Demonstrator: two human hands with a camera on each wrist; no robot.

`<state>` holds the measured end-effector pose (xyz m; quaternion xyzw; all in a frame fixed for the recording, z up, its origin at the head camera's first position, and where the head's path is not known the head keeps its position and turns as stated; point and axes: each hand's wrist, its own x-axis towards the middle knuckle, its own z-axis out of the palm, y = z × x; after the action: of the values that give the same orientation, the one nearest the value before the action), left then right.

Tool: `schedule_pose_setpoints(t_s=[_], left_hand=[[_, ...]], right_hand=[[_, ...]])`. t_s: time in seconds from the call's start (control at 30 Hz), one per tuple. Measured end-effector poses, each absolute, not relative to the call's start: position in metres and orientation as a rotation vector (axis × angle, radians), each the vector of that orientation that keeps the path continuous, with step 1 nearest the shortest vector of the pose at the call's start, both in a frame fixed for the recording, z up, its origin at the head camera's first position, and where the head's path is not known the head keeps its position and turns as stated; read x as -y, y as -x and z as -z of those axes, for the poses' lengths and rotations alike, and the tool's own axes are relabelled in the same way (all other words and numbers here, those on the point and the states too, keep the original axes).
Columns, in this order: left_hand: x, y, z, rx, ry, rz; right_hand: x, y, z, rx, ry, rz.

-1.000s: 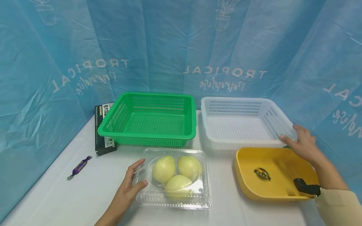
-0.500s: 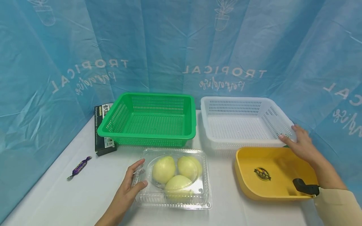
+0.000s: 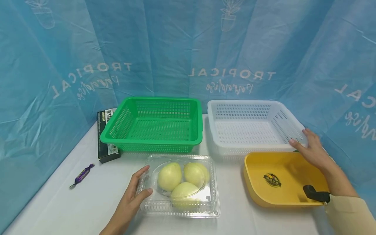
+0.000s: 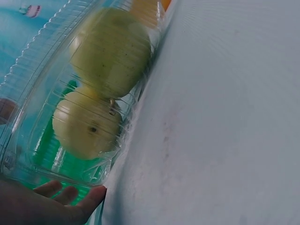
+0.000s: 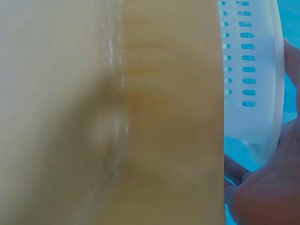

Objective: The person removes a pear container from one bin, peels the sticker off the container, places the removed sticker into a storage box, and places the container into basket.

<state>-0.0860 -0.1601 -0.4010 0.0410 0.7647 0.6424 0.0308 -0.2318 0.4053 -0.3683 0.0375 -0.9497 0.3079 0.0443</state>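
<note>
In the head view a clear plastic clamshell box (image 3: 211,199) stands lid down at front centre, with several pale yellow-green, pear-like fruits (image 3: 169,177) inside. My left hand (image 3: 132,195) holds its left end, thumb over the lid and fingers along the side; the left wrist view shows these fingertips (image 4: 96,194) at the box's bottom edge. At the right, my right hand (image 3: 314,151) grips the near right corner of a white perforated basket (image 3: 249,148), thumb over the rim and other fingers outside. The right forearm passes above a yellow basin (image 3: 282,169).
A green perforated basket (image 3: 158,143) stands behind the clamshell box, left of the white one. A black carton (image 3: 105,147) leans against its left side. One purple-wrapped candy (image 3: 83,174) lies at the left. Blue curtains (image 3: 176,49) close off the back and sides.
Both hands keep their places on the clamshell box and the white basket. Only the head view shifts very slightly.
</note>
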Motion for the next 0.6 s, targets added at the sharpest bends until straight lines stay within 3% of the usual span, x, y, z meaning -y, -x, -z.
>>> schedule_pose_setpoints(t_s=[0.6], left_hand=[[0.1552,0.0848,0.3986,-2.282,-0.155,-2.121]], right_hand=[[-0.4116,0.2301,0.3694,2.901,-0.092,-1.155]])
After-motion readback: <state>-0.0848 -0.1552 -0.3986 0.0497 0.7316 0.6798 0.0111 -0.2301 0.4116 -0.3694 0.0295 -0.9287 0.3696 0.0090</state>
